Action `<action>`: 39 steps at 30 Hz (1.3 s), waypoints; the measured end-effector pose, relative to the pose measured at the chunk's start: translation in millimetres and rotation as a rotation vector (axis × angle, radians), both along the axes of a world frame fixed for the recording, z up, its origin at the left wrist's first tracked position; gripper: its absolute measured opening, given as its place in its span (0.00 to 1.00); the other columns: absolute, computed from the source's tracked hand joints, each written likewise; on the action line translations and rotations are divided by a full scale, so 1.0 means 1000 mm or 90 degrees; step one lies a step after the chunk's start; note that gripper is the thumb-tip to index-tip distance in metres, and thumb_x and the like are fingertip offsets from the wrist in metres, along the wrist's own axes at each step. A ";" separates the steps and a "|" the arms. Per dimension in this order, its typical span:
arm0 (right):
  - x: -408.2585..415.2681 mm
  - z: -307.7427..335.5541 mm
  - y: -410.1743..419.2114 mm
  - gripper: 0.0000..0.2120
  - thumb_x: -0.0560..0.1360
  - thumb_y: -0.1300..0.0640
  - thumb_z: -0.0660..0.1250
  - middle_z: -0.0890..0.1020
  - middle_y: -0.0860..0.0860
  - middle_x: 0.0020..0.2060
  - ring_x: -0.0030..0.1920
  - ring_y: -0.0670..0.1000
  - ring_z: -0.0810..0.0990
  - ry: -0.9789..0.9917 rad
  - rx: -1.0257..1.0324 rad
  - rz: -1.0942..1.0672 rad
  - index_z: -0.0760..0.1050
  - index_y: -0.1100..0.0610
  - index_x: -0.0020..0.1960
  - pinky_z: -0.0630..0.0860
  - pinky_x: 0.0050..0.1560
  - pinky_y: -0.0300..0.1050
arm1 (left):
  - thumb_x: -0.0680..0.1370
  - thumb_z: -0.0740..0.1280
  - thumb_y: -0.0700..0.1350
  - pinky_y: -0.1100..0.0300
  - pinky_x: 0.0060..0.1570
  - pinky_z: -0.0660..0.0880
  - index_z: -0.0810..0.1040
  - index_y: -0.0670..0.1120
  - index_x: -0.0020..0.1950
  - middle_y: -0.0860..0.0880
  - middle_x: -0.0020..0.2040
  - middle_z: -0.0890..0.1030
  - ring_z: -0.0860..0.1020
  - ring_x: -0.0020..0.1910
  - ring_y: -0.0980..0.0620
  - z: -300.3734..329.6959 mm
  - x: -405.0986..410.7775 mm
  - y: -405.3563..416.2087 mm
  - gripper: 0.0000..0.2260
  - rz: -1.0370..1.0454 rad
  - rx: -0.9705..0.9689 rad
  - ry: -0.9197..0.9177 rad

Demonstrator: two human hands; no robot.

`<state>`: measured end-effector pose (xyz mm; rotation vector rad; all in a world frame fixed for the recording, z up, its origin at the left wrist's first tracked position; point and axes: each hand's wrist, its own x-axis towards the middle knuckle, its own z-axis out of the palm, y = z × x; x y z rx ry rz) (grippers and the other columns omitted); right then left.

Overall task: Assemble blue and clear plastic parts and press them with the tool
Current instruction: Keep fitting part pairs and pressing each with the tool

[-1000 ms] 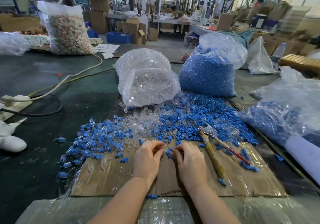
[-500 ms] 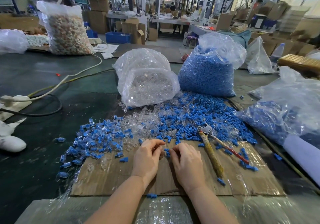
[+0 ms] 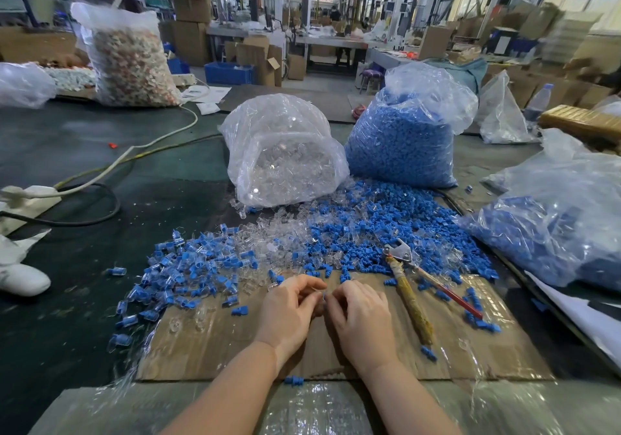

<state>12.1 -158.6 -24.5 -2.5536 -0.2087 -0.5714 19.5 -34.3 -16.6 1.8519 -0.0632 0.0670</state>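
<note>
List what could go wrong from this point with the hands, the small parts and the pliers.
1. Both hands, left hand and right hand, pinch tiny parts between the fingers; a slip would likely drop one into the loose parts, where clear pieces are hard to spot.
2. The pliers lie apart from the hands among scattered blue pieces, so grabbing them may knock parts off the cardboard.

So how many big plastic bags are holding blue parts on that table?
2. One blue-filled bag stands upright behind the loose pile, beside the clear-parts bag; another bag of blue parts slumps at the right edge. Others may be out of frame.
</note>
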 end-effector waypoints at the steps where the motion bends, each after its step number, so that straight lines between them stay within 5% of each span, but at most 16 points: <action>1: 0.000 0.000 0.000 0.08 0.75 0.54 0.68 0.78 0.47 0.35 0.38 0.50 0.76 -0.002 0.006 0.003 0.74 0.55 0.38 0.64 0.43 0.42 | 0.76 0.65 0.35 0.69 0.41 0.76 0.78 0.53 0.43 0.52 0.39 0.82 0.80 0.37 0.61 0.000 0.000 0.000 0.12 0.001 0.000 0.002; 9: -0.006 0.006 -0.002 0.09 0.68 0.61 0.73 0.77 0.46 0.39 0.40 0.49 0.76 -0.058 0.065 0.069 0.78 0.55 0.47 0.74 0.42 0.47 | 0.77 0.64 0.35 0.68 0.41 0.77 0.79 0.52 0.53 0.52 0.43 0.81 0.80 0.39 0.62 0.001 -0.001 0.001 0.13 0.026 -0.020 0.002; 15: -0.005 0.008 -0.004 0.13 0.66 0.65 0.74 0.77 0.47 0.39 0.41 0.51 0.77 -0.086 0.071 0.105 0.81 0.54 0.49 0.76 0.41 0.47 | 0.77 0.65 0.37 0.70 0.39 0.76 0.78 0.57 0.44 0.54 0.41 0.82 0.79 0.38 0.64 0.002 -0.001 0.001 0.14 0.026 0.004 -0.002; 30: -0.004 0.007 -0.003 0.09 0.69 0.63 0.73 0.78 0.49 0.40 0.42 0.51 0.77 -0.082 0.076 0.106 0.81 0.56 0.48 0.77 0.43 0.50 | 0.75 0.68 0.38 0.63 0.45 0.78 0.79 0.56 0.42 0.54 0.41 0.82 0.80 0.41 0.58 0.005 -0.001 0.001 0.11 0.026 0.003 0.007; 36: 0.000 0.015 -0.021 0.16 0.70 0.57 0.73 0.79 0.53 0.49 0.51 0.54 0.77 -0.088 -0.013 -0.083 0.78 0.58 0.56 0.72 0.55 0.52 | 0.75 0.67 0.36 0.65 0.40 0.79 0.79 0.50 0.43 0.46 0.40 0.82 0.82 0.40 0.52 0.010 0.000 0.002 0.09 0.046 -0.075 0.052; 39: 0.007 0.025 -0.045 0.23 0.77 0.45 0.60 0.73 0.54 0.62 0.63 0.55 0.70 0.081 -0.139 -0.280 0.66 0.55 0.68 0.64 0.65 0.53 | 0.75 0.66 0.35 0.69 0.36 0.76 0.79 0.48 0.45 0.47 0.39 0.82 0.80 0.36 0.56 0.013 0.001 0.003 0.08 0.041 -0.095 0.071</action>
